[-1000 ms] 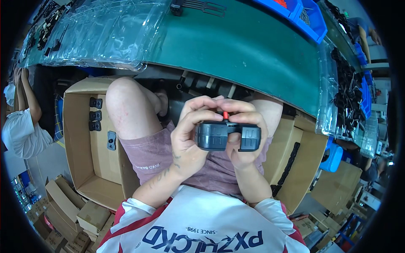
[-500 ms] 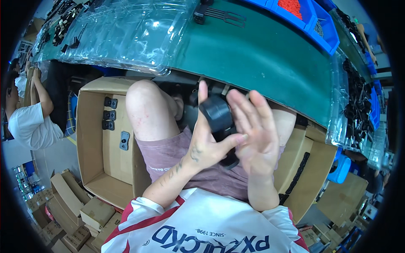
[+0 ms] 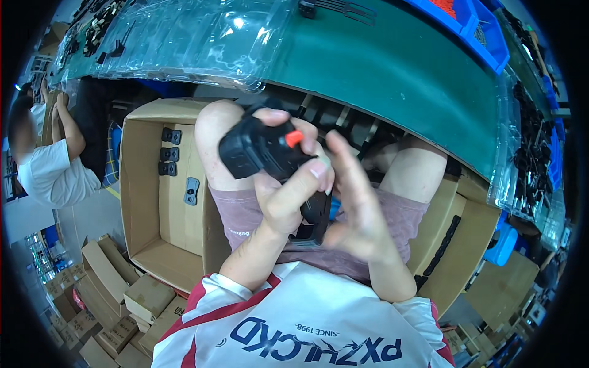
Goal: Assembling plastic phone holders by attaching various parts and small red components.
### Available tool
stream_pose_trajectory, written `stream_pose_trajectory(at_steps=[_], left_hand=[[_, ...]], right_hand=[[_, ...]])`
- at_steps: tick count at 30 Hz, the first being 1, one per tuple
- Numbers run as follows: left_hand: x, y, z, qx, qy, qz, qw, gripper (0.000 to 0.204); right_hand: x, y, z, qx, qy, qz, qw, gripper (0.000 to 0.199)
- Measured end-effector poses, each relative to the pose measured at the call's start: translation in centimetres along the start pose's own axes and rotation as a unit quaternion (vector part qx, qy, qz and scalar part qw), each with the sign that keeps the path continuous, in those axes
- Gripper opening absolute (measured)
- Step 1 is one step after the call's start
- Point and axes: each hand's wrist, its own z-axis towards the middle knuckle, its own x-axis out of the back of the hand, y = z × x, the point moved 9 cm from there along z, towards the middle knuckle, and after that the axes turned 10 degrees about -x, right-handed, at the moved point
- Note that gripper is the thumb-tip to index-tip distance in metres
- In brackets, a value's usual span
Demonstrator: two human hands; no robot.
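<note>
My left hand (image 3: 283, 199) is wrapped round a black handheld device (image 3: 257, 147) with a bulky head and a grip below, much like a cordless power tool. An orange-red button (image 3: 294, 138) shows beside my fingers on its upper part. The head points up and left over my left thigh, and the grip's squared lower end (image 3: 308, 235) hangs over my lap. My right hand (image 3: 356, 211) is held just right of the grip, fingers stretched out and slightly blurred. Whether its palm touches the grip, I cannot tell.
A green-topped bench (image 3: 380, 67) runs ahead, with clear plastic trays (image 3: 202, 49) and blue bins (image 3: 491, 37). Open cartons stand left (image 3: 138, 184) and right (image 3: 472, 245) of my legs, holding black parts. A person (image 3: 55, 159) sits at far left.
The black device has turned and its head has swung up and left, bringing the orange-red button into view. My left fingers have closed round it. My right hand has turned edge-on beside the grip.
</note>
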Motion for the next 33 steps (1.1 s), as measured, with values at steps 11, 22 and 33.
stream_pose_trajectory(at_steps=[11, 22, 33], left_hand=[[-2.0, 2.8, 1.0, -0.016, -0.039, -0.144, 0.989, 0.068], [-4.7, 0.0, 1.5, 0.053, -0.145, -0.218, 0.964, 0.095], [-1.9, -1.1, -0.7, 0.070, -0.271, 0.178, 0.943, 0.080]], right_hand=[[-1.9, -2.3, -3.8, 0.095, 0.021, -0.255, 0.962, 0.089], [1.7, 0.2, -4.2, -0.026, 0.069, -0.053, 0.996, 0.046], [24.3, -24.8, -2.7, 0.232, 0.327, -0.050, 0.915, 0.028]])
